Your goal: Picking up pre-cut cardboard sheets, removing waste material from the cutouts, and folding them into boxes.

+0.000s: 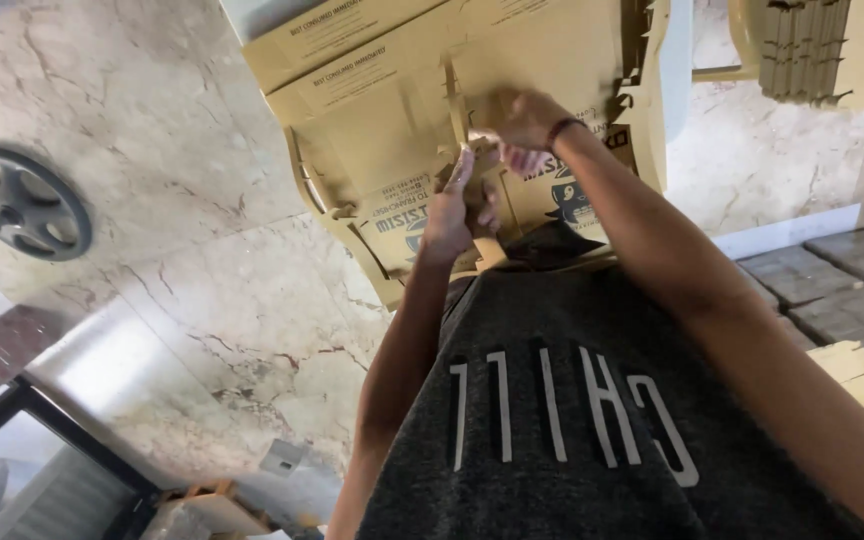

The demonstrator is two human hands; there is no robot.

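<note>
While both hands worked close together in front of the person's chest, the left hand (449,215) pinched a narrow tab of a flat cardboard box blank (512,60), fingers closed on the cut edge near the blank's lower middle. The right hand (519,122) sat just above it, curled over a neighbouring flap and pressing it, a dark band round the wrist; how tightly it gripped could not be told, since the fingers were partly hidden behind the card.

The blank was held up in the air against the person's front, resting on nothing, its lower edge touching the dark grey shirt (562,400). It looked light and thin, stiff along the panels but ready to bend at the scored folds. The small tabs and slots seemed the weak points, likely to tear or crease if pulled hard, so a hold on the wide panels or along a fold line would probably serve better than one on a tab alone. The printed surface looked dry and not slippery.

Further out lay a pale marble floor (152,120), with a dark wheel-shaped weight (22,203) at its left edge. More folded cardboard (802,45) stood at the upper right, near grey paving blocks (832,280).
</note>
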